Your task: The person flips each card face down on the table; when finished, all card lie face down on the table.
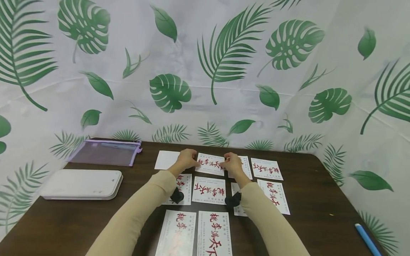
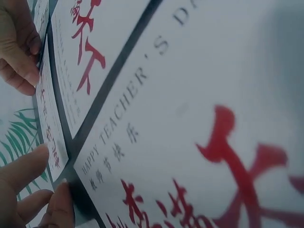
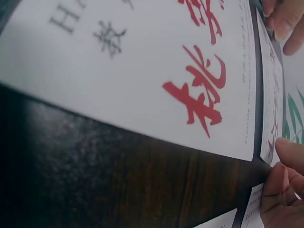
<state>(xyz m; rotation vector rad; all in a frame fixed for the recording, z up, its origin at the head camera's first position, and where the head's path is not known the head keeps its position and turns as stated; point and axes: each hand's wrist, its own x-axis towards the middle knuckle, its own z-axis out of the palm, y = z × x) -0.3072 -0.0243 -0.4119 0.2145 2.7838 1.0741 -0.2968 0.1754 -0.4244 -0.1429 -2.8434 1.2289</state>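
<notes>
Dark wood table (image 1: 320, 199). On it: grid of white cards with red calligraphy (image 1: 209, 190), one blank white card (image 1: 166, 160) at back, purple mesh pouch (image 1: 104, 152) back left, white flat case (image 1: 81, 184) left, blue pen (image 1: 367, 239) near right edge.

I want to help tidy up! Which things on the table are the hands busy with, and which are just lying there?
In use: the card gripped at its ends by the left hand and the right hand, among the other printed cards.

Lying about: white case, purple pouch, blue pen, blank card.
</notes>
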